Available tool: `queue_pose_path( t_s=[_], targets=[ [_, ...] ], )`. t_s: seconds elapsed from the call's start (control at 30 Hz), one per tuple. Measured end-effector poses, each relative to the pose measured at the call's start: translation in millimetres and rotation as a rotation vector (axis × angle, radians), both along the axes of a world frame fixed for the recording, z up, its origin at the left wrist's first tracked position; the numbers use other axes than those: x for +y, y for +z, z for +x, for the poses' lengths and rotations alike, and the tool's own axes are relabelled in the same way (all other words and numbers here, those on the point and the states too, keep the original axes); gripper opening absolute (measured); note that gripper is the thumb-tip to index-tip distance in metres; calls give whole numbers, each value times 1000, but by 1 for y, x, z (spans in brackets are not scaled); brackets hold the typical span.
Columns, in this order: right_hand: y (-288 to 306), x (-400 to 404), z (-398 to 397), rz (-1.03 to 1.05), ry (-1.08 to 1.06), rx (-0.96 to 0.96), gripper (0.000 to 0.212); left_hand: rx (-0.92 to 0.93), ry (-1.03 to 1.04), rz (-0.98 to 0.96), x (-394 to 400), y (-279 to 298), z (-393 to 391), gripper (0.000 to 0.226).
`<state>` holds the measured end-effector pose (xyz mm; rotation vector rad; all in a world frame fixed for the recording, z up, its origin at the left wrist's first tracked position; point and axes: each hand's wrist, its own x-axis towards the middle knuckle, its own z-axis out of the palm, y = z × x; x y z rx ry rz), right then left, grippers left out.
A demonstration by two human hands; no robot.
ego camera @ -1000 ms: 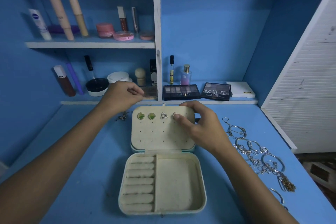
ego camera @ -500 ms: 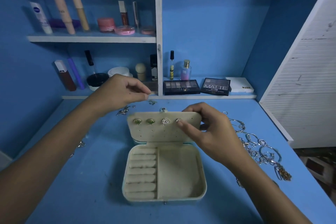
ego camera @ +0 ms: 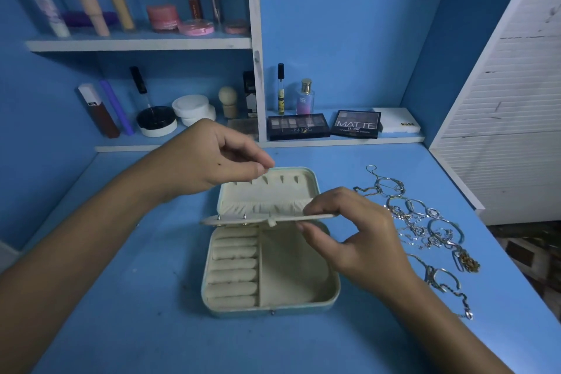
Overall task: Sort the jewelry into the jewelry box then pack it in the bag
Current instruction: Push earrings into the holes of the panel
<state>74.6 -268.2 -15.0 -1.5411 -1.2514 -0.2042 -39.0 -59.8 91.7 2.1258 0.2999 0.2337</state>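
The box [ego camera: 270, 270] lies open near the middle of the blue bench [ego camera: 127, 297], its base toward the front edge and its lid [ego camera: 273, 188] lying back toward the rear edge. The base has a row of ring rolls [ego camera: 233, 267] on the left and one plain compartment [ego camera: 291, 267] on the right. The lid's lining shows small hooks along the top and a gathered pocket below.

The right hand [ego camera: 361, 240] pinches the right end of the earring panel [ego camera: 267, 218] between thumb and fingertips, holding it about level over the hinge line, seen edge-on. Earring posts [ego camera: 218, 217] stick up through it near its left end, and the earrings below it are barely visible.

The left hand [ego camera: 209, 158] hovers above the lid's rear left corner, thumb and forefinger pressed together; whether that grip holds something cannot be told.

A tangle of silver chains and bangles [ego camera: 425, 228] lies along the bench's right side, well apart from the box. Cosmetics stand on the shelves [ego camera: 139, 44] behind the rear edge.
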Motion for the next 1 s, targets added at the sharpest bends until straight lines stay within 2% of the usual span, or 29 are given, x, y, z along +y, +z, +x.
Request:
queue_pose_path(
  t_s=[0.23, 0.33, 0.5, 1.0],
  targets=[
    [-7, -2, -2, 17, -21, 6, 13, 56, -46, -21, -8, -9, 2, 14],
    [-8, -2, -3, 24, -15, 4, 14, 117, -97, -35, -9, -11, 4, 4],
    [-11, -2, -2, 26, -34, 7, 15, 206, -235, -14, -14, -12, 7, 20],
    [-10, -3, -2, 7, -22, 10, 14, 281, -382, 60, -23, -9, 14, 4]
  ],
)
